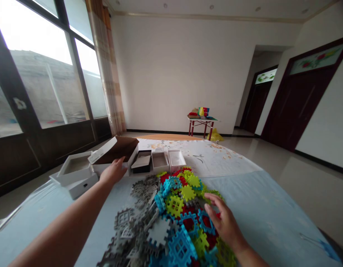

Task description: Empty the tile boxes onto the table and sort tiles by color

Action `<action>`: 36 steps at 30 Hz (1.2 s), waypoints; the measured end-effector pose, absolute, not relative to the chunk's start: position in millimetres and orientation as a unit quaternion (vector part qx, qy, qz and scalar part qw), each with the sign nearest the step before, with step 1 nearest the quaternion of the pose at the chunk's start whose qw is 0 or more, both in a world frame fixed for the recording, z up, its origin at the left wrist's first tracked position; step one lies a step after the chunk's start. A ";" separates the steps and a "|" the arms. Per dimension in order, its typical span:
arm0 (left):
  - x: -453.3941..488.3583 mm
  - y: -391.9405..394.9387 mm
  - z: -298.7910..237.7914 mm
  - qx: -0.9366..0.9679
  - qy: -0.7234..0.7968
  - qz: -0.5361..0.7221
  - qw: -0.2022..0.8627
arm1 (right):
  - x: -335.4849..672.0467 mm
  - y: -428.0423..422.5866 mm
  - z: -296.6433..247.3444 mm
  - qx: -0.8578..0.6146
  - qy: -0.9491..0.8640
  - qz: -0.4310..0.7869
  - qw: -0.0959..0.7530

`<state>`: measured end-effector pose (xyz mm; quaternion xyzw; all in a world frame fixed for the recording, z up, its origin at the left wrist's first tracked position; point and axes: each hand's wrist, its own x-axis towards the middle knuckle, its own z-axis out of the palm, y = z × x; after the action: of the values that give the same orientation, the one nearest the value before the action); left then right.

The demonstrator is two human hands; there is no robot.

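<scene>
1. Head view: your left hand (115, 171) is resting at or just above the near edge of the big box (124, 146); its fingers are bending over toward the brown inside, and you cannot tell from here whether they are gripping anything.
2. Your right hand (223, 218) is hovering over or lightly touching the right side of the coloured pieces; its fingers are spreading apart, slightly curled, with nothing showing between them.
3. The pieces are lying in one heap in front of you, between your two forearms and running toward the bottom edge of the view.
4. Grey pieces (143, 189) are filling the left side of that heap; blue pieces (182, 246), green pieces (175, 205) and some red pieces (213, 241) are overlapping on the right side.
5. Beyond the heap, a black box (141, 170), a grey-lined box (160, 170) and a white box (178, 167) are standing in a row, right of the big box.
6. Left of the big box, a pale box (79, 175) is sitting just beside it, and a carton (83, 186) is lying in front, tilted.
7. Everything named so far is resting on the cloth (243, 196), blue near you and white with flowers farther off.
8. Across the room, a small table (202, 119) is carrying colourful things, and a yellow bag (216, 135) is lying by its legs.
</scene>
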<state>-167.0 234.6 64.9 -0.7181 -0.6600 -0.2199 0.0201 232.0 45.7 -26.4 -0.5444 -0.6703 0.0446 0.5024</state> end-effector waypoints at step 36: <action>-229.1 172.6 50.8 -0.468 -0.734 -0.479 0.113 | 239.8 45.7 -38.9 -0.566 -0.687 0.063 0.450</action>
<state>-229.1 172.6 50.8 -0.4680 -0.7340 -0.4789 0.1132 239.8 45.7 -38.9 -0.5663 -0.6875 0.0626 0.4503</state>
